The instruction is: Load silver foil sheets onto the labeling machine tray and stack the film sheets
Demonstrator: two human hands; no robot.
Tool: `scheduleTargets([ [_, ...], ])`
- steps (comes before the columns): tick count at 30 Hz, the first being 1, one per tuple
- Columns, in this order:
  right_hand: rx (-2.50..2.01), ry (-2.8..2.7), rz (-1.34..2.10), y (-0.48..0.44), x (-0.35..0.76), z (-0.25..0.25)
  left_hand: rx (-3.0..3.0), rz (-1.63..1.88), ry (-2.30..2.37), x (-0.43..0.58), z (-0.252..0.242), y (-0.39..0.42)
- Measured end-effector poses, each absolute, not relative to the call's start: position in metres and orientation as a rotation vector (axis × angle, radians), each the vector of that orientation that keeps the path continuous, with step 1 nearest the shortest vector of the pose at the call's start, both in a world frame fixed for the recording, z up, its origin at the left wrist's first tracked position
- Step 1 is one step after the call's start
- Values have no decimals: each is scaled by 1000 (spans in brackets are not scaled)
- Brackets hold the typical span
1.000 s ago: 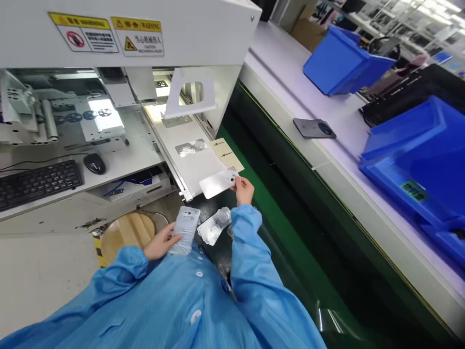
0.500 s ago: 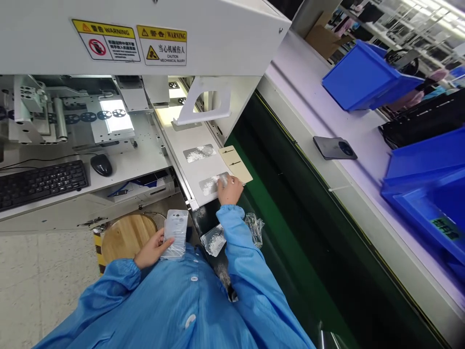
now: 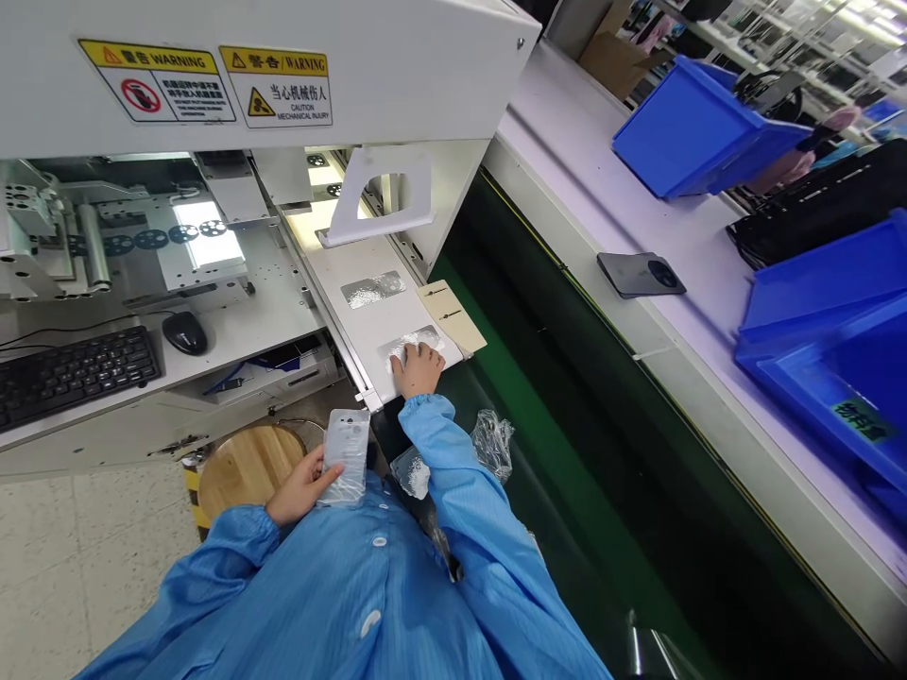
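My left hand (image 3: 304,484) is closed around the side of a pale, phone-shaped panel wrapped in clear film (image 3: 346,458), with camera-hole marks at its top; whether it is one piece or a stack I cannot tell. My right hand (image 3: 419,369) rests with fingers apart on a silvery phone-sized panel (image 3: 398,348), partly covering it. That panel lies flat at the near end of a white conveyor (image 3: 358,338). Farther along the belt lies a second silvery panel (image 3: 373,289). Below my right forearm, another silvery panel (image 3: 405,472) is partly hidden by the sleeve.
A cream card with dark marks (image 3: 452,316) sits at the conveyor's right edge. Crumpled clear film (image 3: 492,444) lies on the green belt (image 3: 524,401). A mouse (image 3: 185,332) and keyboard (image 3: 77,378) are left, a wooden stool (image 3: 251,467) below. Right are a phone (image 3: 641,275) and blue bins (image 3: 701,127).
My right hand has shifted left over the near panel, its fingers now spread on it. My left hand keeps its hold. The view has turned slightly; a third panel under the white bracket is no longer visible.
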State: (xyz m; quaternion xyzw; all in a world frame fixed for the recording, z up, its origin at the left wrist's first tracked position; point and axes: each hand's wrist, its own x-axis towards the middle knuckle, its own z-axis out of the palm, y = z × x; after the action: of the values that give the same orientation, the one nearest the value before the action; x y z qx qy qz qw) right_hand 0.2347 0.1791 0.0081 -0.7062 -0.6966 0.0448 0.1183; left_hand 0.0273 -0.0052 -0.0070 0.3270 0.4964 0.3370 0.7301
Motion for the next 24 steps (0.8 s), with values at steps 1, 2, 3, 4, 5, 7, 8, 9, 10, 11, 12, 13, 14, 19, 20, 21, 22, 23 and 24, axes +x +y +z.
scheduleTargets([
  [1, -2057, -2024, 153, 179, 234, 12, 725, 740, 1091, 28, -7, -4],
  [2, -2039, -2001, 184, 177, 234, 16, 733, 738, 1085, 30, -6, -3],
  [3, -2006, -1966, 228, 173, 235, 21, 745, 733, 1075, 32, -5, -2],
  [4, -1955, -1921, 292, 166, 238, 27, 761, 723, 1060, 34, -3, 0],
  [5, -1887, -1873, 384, 157, 243, 32, 780, 709, 1040, 37, -1, 2],
  [7, -1725, -1812, 671, 129, 256, 40, 828, 673, 988, 45, 2, 7],
  [8, -1650, -1801, 842, 112, 265, 42, 855, 651, 956, 50, 3, 9],
  [9, -1598, -1786, 999, 95, 274, 43, 885, 626, 920, 56, 4, 11],
  [10, -1575, -1755, 1114, 77, 284, 43, 918, 592, 880, 63, 4, 13],
  [11, -1582, -1704, 1180, 61, 294, 41, 950, 552, 838, 70, 4, 15],
  [12, -1612, -1636, 1195, 46, 303, 39, 979, 502, 796, 77, 3, 17],
  [13, -1653, -1560, 1167, 33, 311, 35, 1002, 445, 757, 85, 2, 18],
  [14, -1694, -1489, 1123, 22, 319, 31, 1021, 389, 724, 92, 0, 19],
  [19, -1819, -1186, 1006, -7, 348, 4, 1091, 177, 650, 118, -6, 29],
  [20, -1842, -1099, 990, -10, 354, -1, 1112, 137, 651, 121, -7, 31],
  [21, -1875, -1010, 959, -12, 359, -5, 1137, 96, 656, 123, -8, 33],
  [22, -1922, -925, 910, -15, 365, -9, 1163, 59, 662, 124, -9, 35],
  [23, -1979, -855, 843, -16, 371, -12, 1184, 25, 670, 123, -11, 36],
  [24, -2046, -803, 763, -18, 378, -15, 1196, -3, 686, 121, -13, 36],
])
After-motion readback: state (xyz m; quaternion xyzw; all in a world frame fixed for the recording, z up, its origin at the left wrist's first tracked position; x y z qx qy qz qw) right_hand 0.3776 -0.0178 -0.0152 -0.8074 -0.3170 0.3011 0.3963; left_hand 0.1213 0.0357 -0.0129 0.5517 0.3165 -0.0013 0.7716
